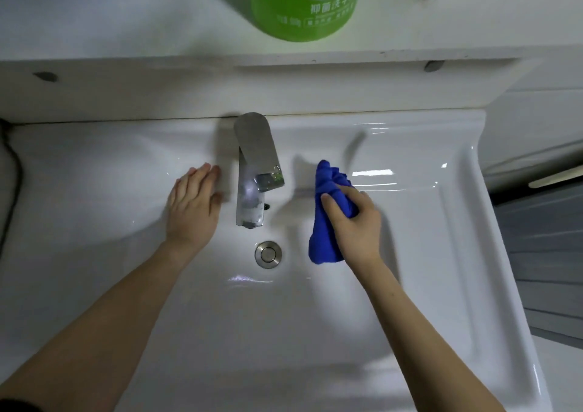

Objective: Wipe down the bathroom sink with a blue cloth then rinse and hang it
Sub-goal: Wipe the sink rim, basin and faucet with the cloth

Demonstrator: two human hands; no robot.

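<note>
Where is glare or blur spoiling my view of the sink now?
Head view: glare streaks on the sink right of the blue cloth and below the drain; right hand slightly motion-blurred; green bottle at top soft and cropped.

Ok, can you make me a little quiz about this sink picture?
1. True or false: the left hand grips the cloth.
2. What stands on the shelf above the sink? A) a green bottle B) a red cup C) a toothbrush
3. Fill in: the left hand rests flat on the sink beside the ____.
Key: 1. False: the right hand grips the cloth. 2. A. 3. tap.
</note>
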